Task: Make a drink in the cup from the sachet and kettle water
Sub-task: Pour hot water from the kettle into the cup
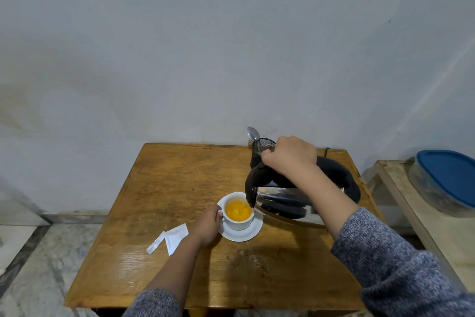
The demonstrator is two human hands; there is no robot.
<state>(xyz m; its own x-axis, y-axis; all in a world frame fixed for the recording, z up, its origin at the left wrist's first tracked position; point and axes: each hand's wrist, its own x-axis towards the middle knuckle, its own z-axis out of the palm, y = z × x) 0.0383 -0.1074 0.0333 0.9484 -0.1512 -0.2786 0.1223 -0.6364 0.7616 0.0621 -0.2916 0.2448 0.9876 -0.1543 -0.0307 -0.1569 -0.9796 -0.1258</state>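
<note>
1. Black plastic fills the right hand [289, 156], which is wrapped around the handle of the kettle [285, 201], tilting its spout over the cup [237, 211].
2. Just below that spout, the left hand [207, 224] pinches the cup's handle, steadying it on the saucer [246, 233].
3. Orange liquid already sits in the cup.
4. Steel and water likely make the kettle heavy and hot, so the handle is the only safe hold; the ceramic cup is fragile and slides easily.
5. Left of the left hand lies the torn sachet [174, 237] on the wooden table [159, 188].
6. Beyond the right hand, a spoon [253, 133] stands in a mesh holder [264, 144].
</note>
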